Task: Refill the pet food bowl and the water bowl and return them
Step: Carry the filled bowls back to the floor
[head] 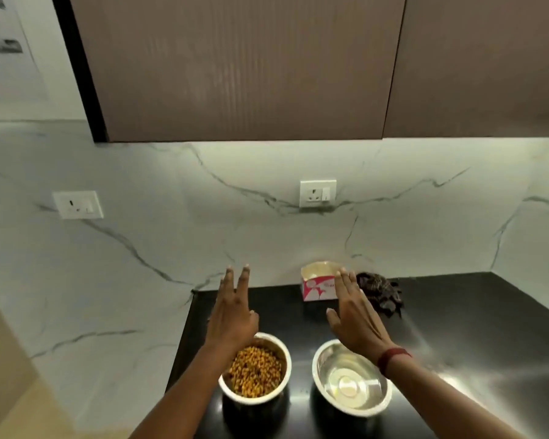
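Note:
Two steel bowls stand side by side on the black counter [441,312]. The left bowl [268,399] holds yellow-brown pet food [255,370]. The right bowl [352,380] looks shiny inside, possibly with clear water; I cannot tell. My left hand [232,315] hovers flat above the far rim of the food bowl, fingers spread, holding nothing. My right hand [357,316] hovers above the far rim of the right bowl, also flat and empty, with a red band [392,359] on its wrist.
An open pink-and-white carton [317,285] stands by the marble backsplash, a dark crumpled cloth [381,291] to its right. Two wall sockets [317,194] [77,205] sit on the backsplash. Brown upper cabinets [241,68] hang overhead. The counter's left edge ends near the food bowl.

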